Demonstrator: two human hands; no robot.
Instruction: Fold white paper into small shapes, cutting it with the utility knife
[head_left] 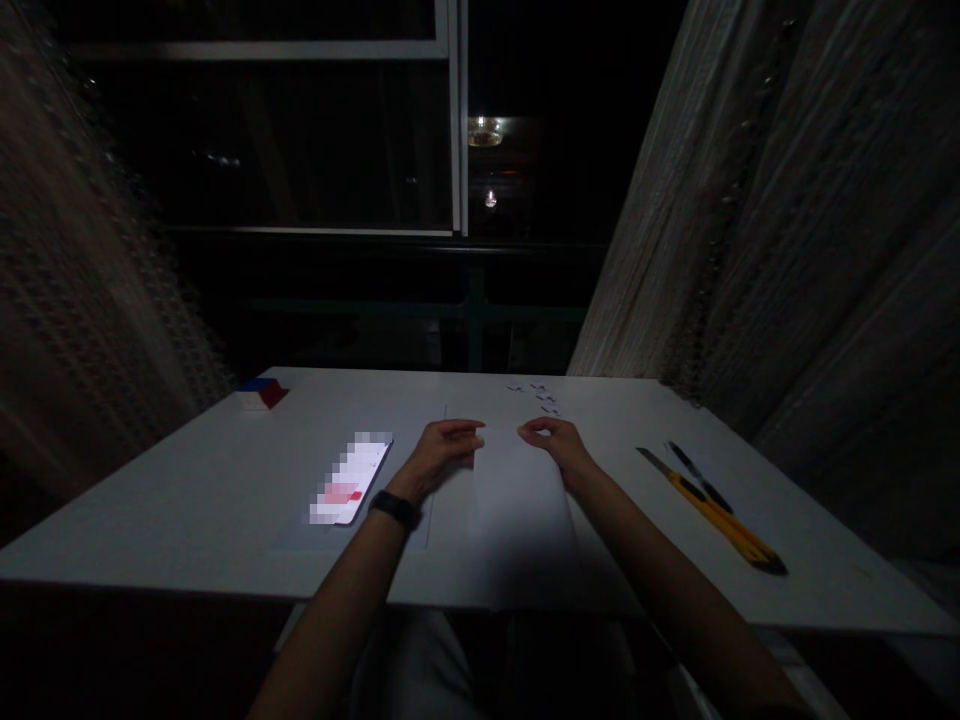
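Note:
A long white sheet of paper (519, 500) lies in front of me, its near part in shadow. My left hand (442, 452) pinches the far left corner of this paper between thumb and fingers; a dark band circles that wrist. At the far right corner, my right hand (556, 445) pinches the same sheet. Left of my left hand a lit phone (351, 480) rests on another pale sheet (409, 530). Just beyond my hands are several small dark-marked pieces (546, 398), too small to make out.
On the right of the white table (187, 480) lie a yellow utility knife (712, 512), blade out, and a black pen (697, 475). A blue, red and white block (259, 392) sits at the far left. Curtains (675, 190) hang on both sides of a dark window (300, 140).

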